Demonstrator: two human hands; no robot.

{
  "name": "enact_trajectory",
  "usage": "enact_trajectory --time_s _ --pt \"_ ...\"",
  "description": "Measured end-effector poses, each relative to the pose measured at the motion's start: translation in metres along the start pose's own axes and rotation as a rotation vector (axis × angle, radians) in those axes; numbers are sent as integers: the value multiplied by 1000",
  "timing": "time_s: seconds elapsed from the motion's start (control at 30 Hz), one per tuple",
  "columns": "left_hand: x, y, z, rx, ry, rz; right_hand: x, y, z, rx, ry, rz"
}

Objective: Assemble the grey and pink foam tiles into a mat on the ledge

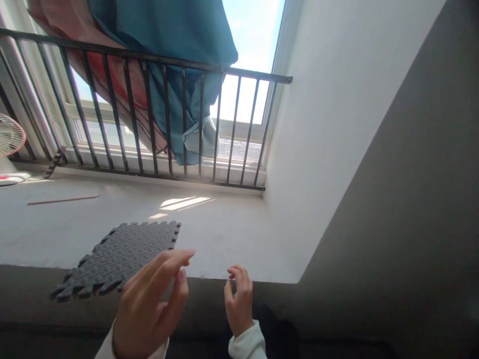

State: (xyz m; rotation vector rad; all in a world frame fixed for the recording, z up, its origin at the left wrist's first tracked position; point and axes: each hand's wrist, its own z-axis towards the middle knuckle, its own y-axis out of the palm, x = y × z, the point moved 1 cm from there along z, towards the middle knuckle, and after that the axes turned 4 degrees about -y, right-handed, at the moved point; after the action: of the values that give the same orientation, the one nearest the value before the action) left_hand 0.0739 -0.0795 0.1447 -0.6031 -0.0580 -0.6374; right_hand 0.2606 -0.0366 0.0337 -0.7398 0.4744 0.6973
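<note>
My left hand [151, 301] is raised in front of the sill's edge and partly covers the near right corner of a grey foam mat tile [130, 249]. Its thumb and forefinger are apart at the tips, and I see nothing between them. To the right, my right hand [240, 301] is held up just below the sill edge, its fingers loosely bent towards the thumb. A small gap shows there, with no object that I can make out. The mat tile, with a textured top and toothed edges, lies on the white sill [232, 234] and juts over its front edge.
A black metal railing [164, 99] runs along the window, with a blue and pink curtain [164, 30] behind and over it. At the far left stands a fan [11, 137]. A thin reddish stick [63, 200] lies on the sill. A white wall [337, 99] rises at right.
</note>
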Motion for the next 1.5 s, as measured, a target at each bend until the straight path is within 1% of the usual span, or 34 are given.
enact_trajectory --time_s 0.03,0.07,0.1,0.13,0.17,0.23,0.3,0.33,0.4,0.47,0.57,0.63,0.7,0.77,0.87,0.97,1.03,1.13,1.23,1.33,1.43,1.5 --pt "-12 18 2 -61 -158 61 4 9 2 -51 22 -4" --pt "-27 36 -1 -139 -331 138 10 18 3 -105 44 -12" --pt "-44 54 -10 -270 -471 211 15 26 2 -157 64 -25" --pt "-61 71 -23 -392 -573 281 22 35 0 -205 82 -41" --pt "-77 85 -39 -492 -643 345 29 43 -4 -258 92 -57" --pt "-109 104 -75 -619 -757 482 43 56 -16 -356 101 -111" --pt "-134 114 -105 -674 -838 581 55 67 -29 -468 139 -182" --pt "-144 116 -116 -686 -866 612 59 71 -34 -473 153 -190" --pt "-158 119 -128 -700 -888 635 63 77 -41 -445 154 -177" --pt "-166 121 -129 -708 -889 635 63 80 -44 -399 147 -162" --pt "-170 125 -121 -726 -926 626 62 82 -43 -374 173 -162" --pt "-169 126 -113 -783 -986 601 61 81 -41 -405 223 -144" --pt "-166 125 -104 -848 -1045 572 60 80 -38 -467 288 -121" --pt "-162 122 -96 -872 -1076 555 59 77 -37 -516 337 -105" --pt "-154 118 -85 -861 -1048 557 58 74 -35 -531 372 -97" --pt "-140 121 -77 -811 -980 572 57 72 -33 -495 390 -79" --pt "-124 128 -70 -761 -936 583 57 71 -31 -430 400 -56" --pt "-85 145 -54 -743 -871 551 59 65 -24 -264 433 39" --pt "-35 170 -35 -771 -832 444 71 47 -19 -26 509 180" --pt "16 199 -22 -845 -758 326 93 15 -19 201 597 246" --pt "63 227 -18 -905 -656 190 119 -24 -22 301 655 246" --pt "87 242 -20 -973 -582 72 133 -48 -23 357 687 208"
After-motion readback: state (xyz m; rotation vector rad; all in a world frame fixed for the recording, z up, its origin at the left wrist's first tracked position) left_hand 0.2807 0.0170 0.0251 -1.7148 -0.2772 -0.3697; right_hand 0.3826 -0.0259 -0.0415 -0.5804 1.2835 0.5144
